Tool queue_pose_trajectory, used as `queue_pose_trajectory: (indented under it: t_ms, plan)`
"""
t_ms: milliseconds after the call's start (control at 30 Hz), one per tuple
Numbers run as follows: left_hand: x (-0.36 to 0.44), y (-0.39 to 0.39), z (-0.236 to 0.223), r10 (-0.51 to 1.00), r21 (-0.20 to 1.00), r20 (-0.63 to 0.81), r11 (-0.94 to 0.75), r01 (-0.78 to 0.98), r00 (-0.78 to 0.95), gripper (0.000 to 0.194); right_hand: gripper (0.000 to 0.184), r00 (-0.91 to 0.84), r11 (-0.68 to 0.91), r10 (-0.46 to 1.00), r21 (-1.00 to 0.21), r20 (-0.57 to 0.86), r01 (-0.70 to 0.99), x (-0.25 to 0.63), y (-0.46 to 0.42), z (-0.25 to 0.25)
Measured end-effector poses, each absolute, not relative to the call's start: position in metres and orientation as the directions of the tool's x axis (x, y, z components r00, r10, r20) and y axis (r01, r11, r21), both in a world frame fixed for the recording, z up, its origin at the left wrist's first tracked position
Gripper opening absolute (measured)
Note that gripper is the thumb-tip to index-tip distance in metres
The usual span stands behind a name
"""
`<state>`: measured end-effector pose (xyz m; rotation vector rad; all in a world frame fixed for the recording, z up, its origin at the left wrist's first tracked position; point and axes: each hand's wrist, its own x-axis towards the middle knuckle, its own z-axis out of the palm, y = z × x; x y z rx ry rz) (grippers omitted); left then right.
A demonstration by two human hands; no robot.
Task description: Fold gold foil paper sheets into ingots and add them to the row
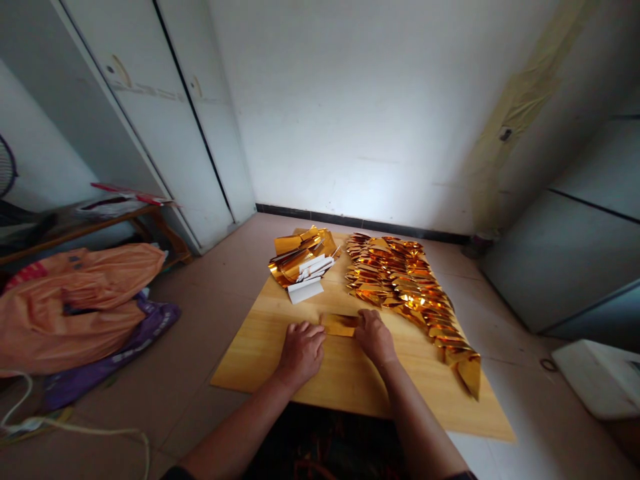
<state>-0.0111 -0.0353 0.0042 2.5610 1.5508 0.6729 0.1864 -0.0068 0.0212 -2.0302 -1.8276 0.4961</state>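
Between curled grips point(301, 352) point(375, 338), gold paper point(341, 325)

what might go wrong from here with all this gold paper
The folded gold pieces overlap loosely near the right edge of the board, so a bump from the right hand or forearm might push some off. The gold sheet between that hand and the left hand might crease crookedly. The untidy stack could slide apart if knocked.
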Motion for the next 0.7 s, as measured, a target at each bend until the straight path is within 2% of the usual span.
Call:
queue_pose_trajectory:
  t_ms: [67, 167, 367, 567, 700]
  plan:
    - [-0.010, -0.035, 0.004, 0.857, 0.297, 0.334, -0.491, 0.819, 0.393, 0.026, 0.033, 0.046, -0.037, 0.999, -0.514, 0.005, 0.857, 0.186, -0.007, 0.022]
    - [-0.009, -0.035, 0.002, 0.848, 0.313, 0.364, -0.501, 0.807, 0.385, 0.025, 0.023, -0.006, 0.031, 0.999, -0.542, 0.047, 0.840, 0.187, -0.006, 0.019]
    - [-0.010, -0.035, -0.004, 0.825, 0.324, 0.424, -0.522, 0.789, 0.372, 0.021, 0.013, 0.008, 0.033, 0.997, -0.510, 0.079, 0.860, 0.183, -0.008, 0.012]
    - [-0.008, -0.034, 0.001, 0.834, 0.340, 0.400, -0.521, 0.783, 0.381, 0.030, 0.012, 0.007, 0.024, 0.998, -0.513, 0.058, 0.858, 0.180, -0.011, 0.017]
    - [-0.003, -0.030, 0.006, 0.857, 0.328, 0.368, -0.482, 0.813, 0.360, 0.028, 0.011, 0.003, 0.013, 1.000, -0.519, 0.030, 0.855, 0.179, -0.012, 0.021]
